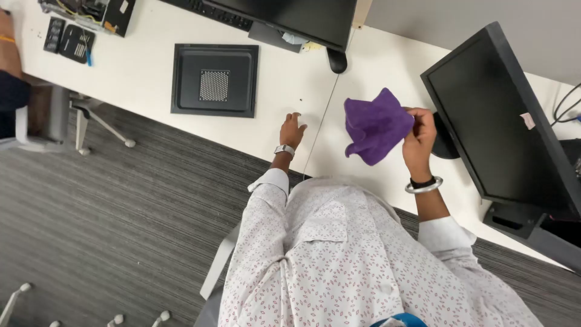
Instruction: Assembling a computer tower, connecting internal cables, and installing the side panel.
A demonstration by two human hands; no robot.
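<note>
My right hand (420, 138) holds a purple cloth (375, 125) by its edge, lifted a little above the white desk (151, 79). The cloth hangs bunched to the left of the hand. My left hand (292, 129) rests on the desk with its fingers curled, palm down, holding nothing, a watch on its wrist. A black monitor (502, 121) stands just right of my right hand.
A black computer case panel with a mesh vent (214, 80) lies flat on the desk to the left. A second monitor (290, 18) is at the top. Small black parts (68, 40) sit at the far left. Another person's arm (8, 48) shows at the left edge. Chair legs (97, 127) stand on grey carpet.
</note>
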